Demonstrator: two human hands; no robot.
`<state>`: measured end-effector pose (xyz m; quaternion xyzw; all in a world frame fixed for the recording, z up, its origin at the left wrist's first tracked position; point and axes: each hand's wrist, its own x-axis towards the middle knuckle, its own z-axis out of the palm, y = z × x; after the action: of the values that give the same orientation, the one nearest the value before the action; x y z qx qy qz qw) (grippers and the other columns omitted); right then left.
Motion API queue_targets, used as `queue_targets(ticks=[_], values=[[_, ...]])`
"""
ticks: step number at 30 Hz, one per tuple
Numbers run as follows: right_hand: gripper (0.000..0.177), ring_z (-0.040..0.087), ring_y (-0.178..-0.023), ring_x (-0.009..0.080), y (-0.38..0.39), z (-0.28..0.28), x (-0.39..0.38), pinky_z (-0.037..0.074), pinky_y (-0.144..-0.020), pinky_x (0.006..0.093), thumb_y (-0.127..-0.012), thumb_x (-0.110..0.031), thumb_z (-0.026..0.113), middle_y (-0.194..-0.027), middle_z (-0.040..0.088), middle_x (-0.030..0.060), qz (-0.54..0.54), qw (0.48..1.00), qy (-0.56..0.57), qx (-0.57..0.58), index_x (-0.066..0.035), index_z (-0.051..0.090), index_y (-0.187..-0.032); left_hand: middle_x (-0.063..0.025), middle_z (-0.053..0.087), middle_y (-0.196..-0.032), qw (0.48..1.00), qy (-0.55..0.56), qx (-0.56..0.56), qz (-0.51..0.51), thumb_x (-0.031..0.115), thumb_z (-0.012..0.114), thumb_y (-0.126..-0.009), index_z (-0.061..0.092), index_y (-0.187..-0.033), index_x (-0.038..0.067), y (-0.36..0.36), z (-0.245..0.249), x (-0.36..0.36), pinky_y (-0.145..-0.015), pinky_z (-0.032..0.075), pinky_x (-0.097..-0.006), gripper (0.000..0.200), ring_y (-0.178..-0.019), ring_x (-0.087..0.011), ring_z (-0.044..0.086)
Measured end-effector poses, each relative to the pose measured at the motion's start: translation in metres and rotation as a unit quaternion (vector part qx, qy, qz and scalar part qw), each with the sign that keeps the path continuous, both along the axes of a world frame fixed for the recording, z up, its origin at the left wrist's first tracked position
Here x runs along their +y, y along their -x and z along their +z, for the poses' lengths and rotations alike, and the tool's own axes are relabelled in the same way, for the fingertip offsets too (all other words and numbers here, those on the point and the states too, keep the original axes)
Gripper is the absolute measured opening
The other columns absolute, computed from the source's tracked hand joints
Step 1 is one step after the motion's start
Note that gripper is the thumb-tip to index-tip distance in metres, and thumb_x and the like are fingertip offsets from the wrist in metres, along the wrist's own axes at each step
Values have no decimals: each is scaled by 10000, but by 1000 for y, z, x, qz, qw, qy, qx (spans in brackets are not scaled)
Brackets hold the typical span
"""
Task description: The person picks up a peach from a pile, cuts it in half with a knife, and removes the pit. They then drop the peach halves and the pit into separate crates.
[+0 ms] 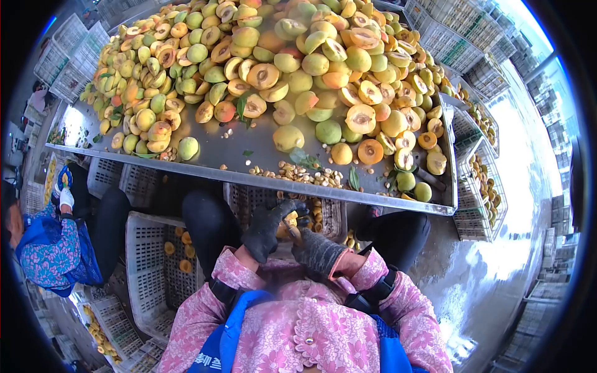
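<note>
One fruit (290, 219) in left hand (263, 231), fingers curled; right hand (316, 251), fingers bent, hold unclear (pitting, seemingly); next calls for steadiness.

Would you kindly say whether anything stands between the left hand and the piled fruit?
Yes: the metal table's front edge stands between the left hand and the piled fruit, with small pits scattered just behind it.

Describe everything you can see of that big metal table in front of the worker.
The metal table looks grey and smooth, with a raised rim along its front and right side. It spreads before the person, its far part mostly hidden by the heap or out of the picture. Whole and halved fruit covers much of it; pale bits and green leaves lie near the front.
</note>
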<state>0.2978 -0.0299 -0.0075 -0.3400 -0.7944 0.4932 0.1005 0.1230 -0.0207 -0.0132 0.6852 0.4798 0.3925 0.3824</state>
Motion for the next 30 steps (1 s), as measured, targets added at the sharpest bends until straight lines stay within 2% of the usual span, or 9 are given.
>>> queue_targets(ticks=[3, 6, 9, 11, 13, 15, 20, 23, 30], values=[[140, 494, -698, 179, -1, 8, 7, 419, -666, 316, -796, -102, 554, -743, 503, 78, 2, 969, 205, 136, -28, 548, -915, -135, 628, -968, 928, 203, -312, 22, 199, 446, -879, 559, -1067, -27, 0, -17, -1, -796, 489, -298, 315, -877, -216, 614], [124, 475, -697, 149, 5, 20, 6, 419, -658, 299, -805, -99, 547, -731, 498, 84, -43, 959, 219, 174, -36, 547, -912, -123, 623, -943, 647, 375, -664, -10, 291, 405, -914, 542, -1074, -37, 10, -67, -2, -783, 493, -299, 390, -866, -211, 609], [290, 571, -866, 257, 10, 30, 10, 442, -744, 357, -873, -196, 545, -962, 594, 180, -29, 982, 186, -8, -5, 574, -1089, -109, 612, -946, 601, 389, -695, -71, 262, 515, -865, 535, -1087, -27, 22, -94, -4, -807, 484, -321, 365, -899, -207, 593], [319, 570, -841, 293, 14, -4, 4, 441, -731, 375, -878, -233, 536, -935, 590, 190, 25, 999, 25, -25, -9, 551, -1104, -86, 608, -922, 921, 156, -354, 43, 146, 506, -868, 536, -1082, -14, 2, -21, -14, -756, 488, -292, 268, -852, -157, 579], [365, 566, -814, 325, 21, -13, 1, 440, -717, 393, -878, -274, 533, -904, 585, 201, 53, 996, -29, -61, -12, 517, -1131, -74, 608, -920, 976, 65, -171, 116, 87, 530, -851, 539, -1084, 1, -4, -4, -20, -736, 489, -282, 249, -836, -132, 572], [430, 560, -786, 354, 25, -13, 4, 438, -703, 410, -872, -319, 536, -866, 578, 212, 57, 991, 23, -120, -15, 473, -1170, -73, 612, -941, 946, 153, -241, 151, 86, 585, -814, 543, -1094, 16, -4, -23, -20, -745, 487, -292, 292, -849, -134, 574], [452, 571, -781, 330, 19, -29, 2, 441, -698, 394, -845, -242, 541, -852, 580, 223, 102, 994, -24, 42, -60, 427, -1243, -92, 627, -965, 990, 81, -86, 75, 100, 644, -771, 564, -1097, 40, 10, -24, -13, -770, 484, -309, 341, -878, -155, 595], [439, 574, -813, 318, 23, -30, 3, 444, -718, 381, -836, -179, 512, -880, 579, 243, 130, 988, 40, -76, -67, 432, -1253, -108, 633, -951, 991, 83, -102, 29, 102, 661, -746, 574, -1081, 38, 16, -21, -9, -770, 485, -310, 352, -869, -179, 609], [444, 580, -764, 373, 23, -62, -3, 454, -662, 407, -820, -135, 485, -835, 575, 270, 121, 977, -151, 88, -54, 421, -1252, -117, 634, -959, 998, 33, -35, 47, 68, 620, -771, 583, -1063, 26, 17, -21, -10, -774, 486, -314, 297, -875, -182, 612]])
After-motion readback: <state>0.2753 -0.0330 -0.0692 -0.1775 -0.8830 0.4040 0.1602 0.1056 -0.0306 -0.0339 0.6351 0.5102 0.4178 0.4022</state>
